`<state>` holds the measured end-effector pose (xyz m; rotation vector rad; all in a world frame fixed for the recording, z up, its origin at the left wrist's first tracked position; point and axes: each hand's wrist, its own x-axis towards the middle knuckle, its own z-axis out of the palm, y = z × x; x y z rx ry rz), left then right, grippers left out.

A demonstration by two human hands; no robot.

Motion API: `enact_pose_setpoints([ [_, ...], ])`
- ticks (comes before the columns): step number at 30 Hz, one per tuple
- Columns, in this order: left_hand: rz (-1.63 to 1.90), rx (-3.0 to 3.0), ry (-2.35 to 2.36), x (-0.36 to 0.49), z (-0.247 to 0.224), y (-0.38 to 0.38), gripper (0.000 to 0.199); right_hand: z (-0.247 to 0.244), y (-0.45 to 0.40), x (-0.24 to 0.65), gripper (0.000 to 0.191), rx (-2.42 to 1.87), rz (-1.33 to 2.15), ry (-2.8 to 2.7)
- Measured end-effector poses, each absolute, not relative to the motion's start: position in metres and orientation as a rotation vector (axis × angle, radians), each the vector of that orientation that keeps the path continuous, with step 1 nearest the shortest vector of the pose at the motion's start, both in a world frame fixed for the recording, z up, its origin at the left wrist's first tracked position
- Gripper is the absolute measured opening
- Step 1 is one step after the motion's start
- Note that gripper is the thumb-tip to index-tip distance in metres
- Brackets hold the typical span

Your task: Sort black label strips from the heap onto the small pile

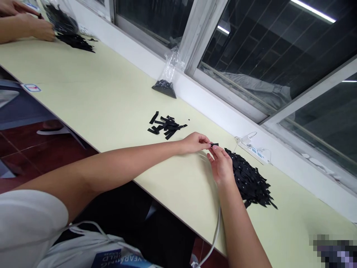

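Note:
Between my two hands is a short black strip (214,144), pinched from both sides above the pale table. My left hand (195,143) closes thumb and fingertips on its left end. With thumb and index finger, my right hand (221,162) grips the strip from the right, its other fingers curled. Right behind the right hand lies a large heap of black strips (251,178) with small light spots on them. A smaller, looser pile of black strips (169,125) lies beyond my left hand.
Against the wall stands a clear plastic bag (167,82) with small black pieces inside. A white power strip (255,150) with cables sits by the ledge. A white cable (217,227) crosses the table's front edge. Another person's hands (33,26) work near black strips (76,42) at far left.

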<state>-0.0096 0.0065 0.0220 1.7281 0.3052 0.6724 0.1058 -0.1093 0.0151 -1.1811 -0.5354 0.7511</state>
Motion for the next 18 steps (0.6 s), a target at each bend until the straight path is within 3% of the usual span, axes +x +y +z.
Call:
enact_pose_setpoints([
  [18,0.605,1.665,0.304,-0.007,0.020,0.005,0.019,0.012,-0.108,0.118,0.033,-1.158,0.724,-0.473],
])
